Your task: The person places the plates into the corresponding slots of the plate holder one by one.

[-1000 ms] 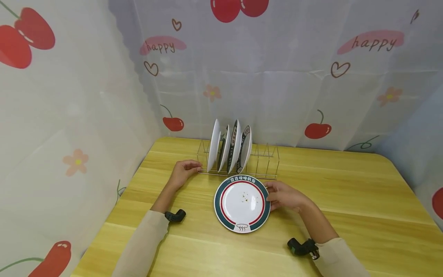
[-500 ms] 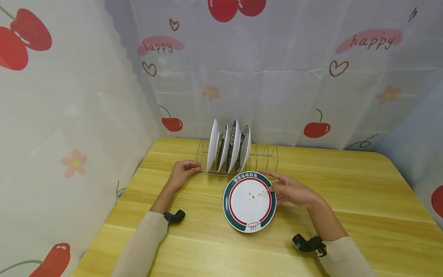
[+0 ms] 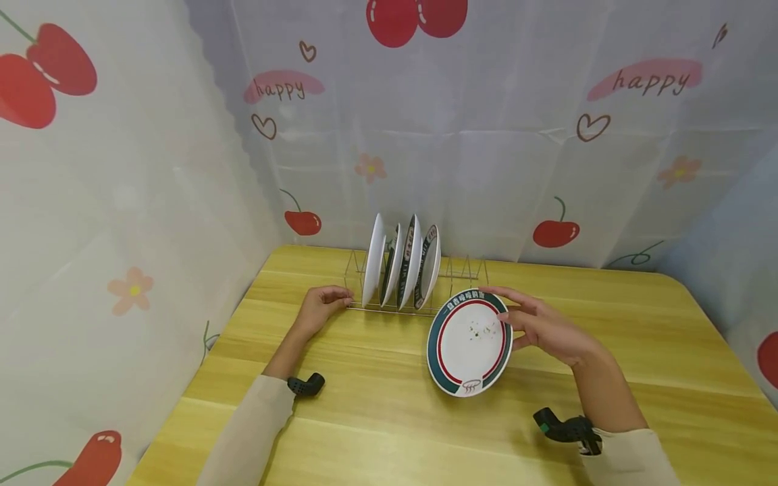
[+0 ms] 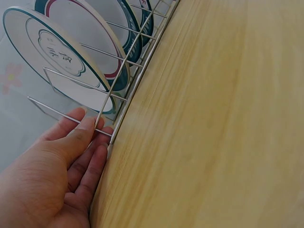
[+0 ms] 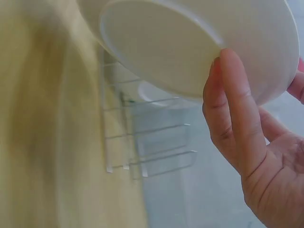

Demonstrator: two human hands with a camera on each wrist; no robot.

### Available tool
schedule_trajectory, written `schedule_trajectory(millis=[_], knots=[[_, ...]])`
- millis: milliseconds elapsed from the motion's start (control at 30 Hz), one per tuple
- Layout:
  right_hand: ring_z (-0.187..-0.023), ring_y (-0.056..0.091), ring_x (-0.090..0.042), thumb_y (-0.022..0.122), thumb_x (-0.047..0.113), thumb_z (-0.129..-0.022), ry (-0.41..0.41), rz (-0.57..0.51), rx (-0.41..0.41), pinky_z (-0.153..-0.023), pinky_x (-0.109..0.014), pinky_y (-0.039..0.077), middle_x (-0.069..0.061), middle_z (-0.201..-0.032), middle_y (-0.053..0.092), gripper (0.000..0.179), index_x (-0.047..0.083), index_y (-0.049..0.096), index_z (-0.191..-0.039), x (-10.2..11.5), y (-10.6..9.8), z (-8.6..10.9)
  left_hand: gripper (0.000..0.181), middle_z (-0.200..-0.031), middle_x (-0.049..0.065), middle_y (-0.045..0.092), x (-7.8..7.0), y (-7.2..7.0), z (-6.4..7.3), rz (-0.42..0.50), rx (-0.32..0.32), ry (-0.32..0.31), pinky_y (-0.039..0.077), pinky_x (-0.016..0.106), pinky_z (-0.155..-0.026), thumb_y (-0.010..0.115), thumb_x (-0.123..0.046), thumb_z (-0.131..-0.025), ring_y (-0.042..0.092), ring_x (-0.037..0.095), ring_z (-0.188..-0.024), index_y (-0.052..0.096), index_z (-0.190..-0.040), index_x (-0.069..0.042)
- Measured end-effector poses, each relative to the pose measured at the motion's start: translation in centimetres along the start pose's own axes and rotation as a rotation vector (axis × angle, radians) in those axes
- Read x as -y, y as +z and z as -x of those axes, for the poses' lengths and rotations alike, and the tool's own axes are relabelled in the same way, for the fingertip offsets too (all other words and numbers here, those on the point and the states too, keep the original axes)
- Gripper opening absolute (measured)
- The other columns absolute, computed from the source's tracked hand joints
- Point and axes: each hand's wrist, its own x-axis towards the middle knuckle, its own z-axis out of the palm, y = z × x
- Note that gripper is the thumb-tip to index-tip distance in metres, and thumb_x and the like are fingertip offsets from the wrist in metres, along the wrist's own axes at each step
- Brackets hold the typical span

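Observation:
A wire plate rack stands at the back of the table, with several plates upright in its left and middle slots. My left hand pinches the rack's left front corner; in the left wrist view its thumb and fingers close on the wire. My right hand grips the right edge of a white plate with a green rim and a red ring. This plate is tilted and lifted off the table, just in front of the rack's right part. In the right wrist view, fingers press its plain white underside.
The rack's right slots hold no plate. The wooden table reaches toward the viewer. A cherry-print sheet hangs right behind the rack, and another covers the left side. Each wrist wears a black camera.
My right hand has raised the plate and moved it to the right, tilting it more steeply. The left hand stays at the rack's corner.

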Motion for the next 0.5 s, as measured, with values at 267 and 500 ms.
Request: schedule_trajectory(millis=[267,500], knots=[[-0.107,0.067,-0.024,0.052,0.012,-0.107,-0.118,0.014,-0.148,-0.081,-0.047,0.061,-0.019,-0.146,0.042,0.056,0.016,0.033,-0.160,2.0,0.1,1.9,0.014,-0.104,0.019,0.075,0.5,0.1,0.3,0.002,0.018,-0.004,0.060,0.024,-0.078,0.075,-0.004,-0.091,0.072,0.016,-0.092,0.077,-0.103,0.003],[-0.105,0.065,-0.020,0.056,0.016,-0.106,-0.176,0.056,-0.245,-0.079,-0.039,0.062,-0.020,-0.140,0.046,0.058,0.019,0.035,-0.159,3.4,-0.2,1.8,0.013,-0.103,0.014,0.076,0.0,0.0,0.1,-0.022,0.004,-0.023,0.059,0.024,-0.078,0.075,-0.004,-0.091,0.072,0.015,-0.092,0.078,-0.103,0.001]])
